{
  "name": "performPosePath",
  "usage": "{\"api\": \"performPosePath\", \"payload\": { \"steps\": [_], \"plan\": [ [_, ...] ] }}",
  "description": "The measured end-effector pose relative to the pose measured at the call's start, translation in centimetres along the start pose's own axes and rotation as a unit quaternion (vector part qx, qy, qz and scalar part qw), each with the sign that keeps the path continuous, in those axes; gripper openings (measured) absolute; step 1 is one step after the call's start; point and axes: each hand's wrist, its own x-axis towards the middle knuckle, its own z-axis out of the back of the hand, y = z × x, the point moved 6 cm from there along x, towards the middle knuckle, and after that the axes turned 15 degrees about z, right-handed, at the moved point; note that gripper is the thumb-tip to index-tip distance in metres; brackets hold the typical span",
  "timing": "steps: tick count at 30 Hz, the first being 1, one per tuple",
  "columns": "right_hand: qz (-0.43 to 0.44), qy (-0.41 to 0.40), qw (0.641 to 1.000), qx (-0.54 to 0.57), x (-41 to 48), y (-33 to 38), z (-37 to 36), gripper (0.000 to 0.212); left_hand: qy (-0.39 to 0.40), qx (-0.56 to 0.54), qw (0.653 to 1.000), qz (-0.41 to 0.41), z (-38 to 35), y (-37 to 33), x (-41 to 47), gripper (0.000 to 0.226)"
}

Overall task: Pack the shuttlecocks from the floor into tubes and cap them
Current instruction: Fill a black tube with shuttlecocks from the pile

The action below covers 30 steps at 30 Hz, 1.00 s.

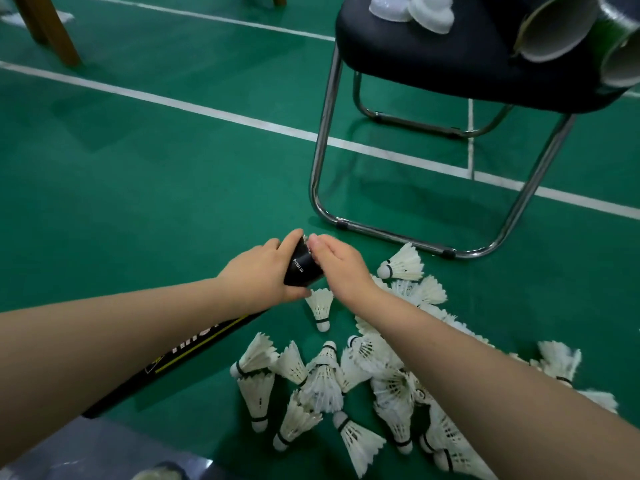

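Shuttlecocks [381, 386], white-feathered with black bands at the cork, lie in a loose heap on the green floor [138, 202] from 5 to 6 o'clock. One lone shuttlecock [320, 306] lies just under the two hands. The black tube [303, 268] runs from 7 o'clock up to the centre, its open end raised. Small white letters near that end read "PUSH IN". Larger white lettering and a yellow stripe lower on the barrel are mostly covered by the forearm and cannot be read.

The left hand [258, 275] reaches in from 9 o'clock and its fingers are clamped round the tube just below the mouth, thumb on the near side. The right hand [341, 263] comes from 4 o'clock, wrist bent, its fingers bunched together over the tube's mouth. I cannot tell whether they pinch anything.

At 1 o'clock a black-seated chair [450, 46] on chrome legs carries white caps [412, 6] and empty tubes [554, 29] lying on their sides.
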Motion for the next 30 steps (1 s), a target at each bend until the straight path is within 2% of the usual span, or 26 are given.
{"api": "performPosePath", "payload": {
  "steps": [2, 4, 6, 8, 10, 11, 13, 15, 17, 20, 22, 26, 30],
  "plan": [
    [-0.046, 0.074, 0.994, 0.062, -0.7, 0.0, -0.3, 0.027, 0.005, -0.006, 1.000, -0.011, 0.2, -0.6, -0.7, 0.095],
    [-0.100, 0.180, 0.971, 0.118, -1.6, -0.3, -0.9, 0.028, 0.008, 0.003, 0.999, -0.032, 0.6, -1.4, -1.5, 0.097],
    [-0.129, 0.271, 0.946, 0.123, -2.5, -0.5, -1.2, 0.032, -0.001, 0.031, 0.997, -0.068, 0.8, -2.6, -2.2, 0.095],
    [-0.150, 0.302, 0.931, 0.141, -3.0, -1.1, -1.1, 0.041, -0.006, 0.054, 0.994, -0.097, 0.8, -3.7, -2.7, 0.091],
    [-0.165, 0.265, 0.933, 0.182, -2.8, -1.3, -1.2, 0.039, 0.002, 0.047, 0.995, -0.093, 0.8, -3.9, -2.4, 0.086],
    [-0.168, 0.206, 0.944, 0.194, -2.3, -1.4, -1.1, 0.039, 0.002, 0.036, 0.996, -0.083, 0.9, -3.7, -2.0, 0.084],
    [-0.168, 0.041, 0.964, 0.201, -1.0, -1.8, -0.4, 0.037, -0.009, 0.028, 0.998, -0.059, 1.2, -2.9, -1.2, 0.086],
    [-0.169, -0.094, 0.962, 0.191, 0.0, -2.2, 0.5, 0.036, -0.023, 0.032, 0.999, -0.033, 1.3, -1.7, -0.3, 0.090],
    [-0.170, -0.119, 0.970, 0.127, 0.6, -3.6, 1.0, 0.037, -0.024, 0.034, 0.999, -0.008, 1.1, -0.3, 0.2, 0.093],
    [-0.182, -0.009, 0.983, -0.034, 1.0, -6.7, 0.8, 0.021, -0.009, 0.046, 0.999, 0.013, 0.6, 1.6, 0.7, 0.094],
    [-0.191, 0.079, 0.970, -0.130, 0.9, -8.9, 0.0, 0.022, 0.002, 0.049, 0.998, 0.026, 0.1, 2.6, 1.1, 0.094],
    [-0.172, 0.192, 0.930, -0.262, 0.7, -11.9, -2.5, 0.036, 0.025, 0.045, 0.998, 0.043, -1.1, 4.0, 1.9, 0.094],
    [-0.132, 0.251, 0.892, -0.352, 0.8, -12.7, -4.7, 0.037, 0.032, 0.022, 0.997, 0.062, -1.6, 5.2, 2.6, 0.095]
  ]
}}
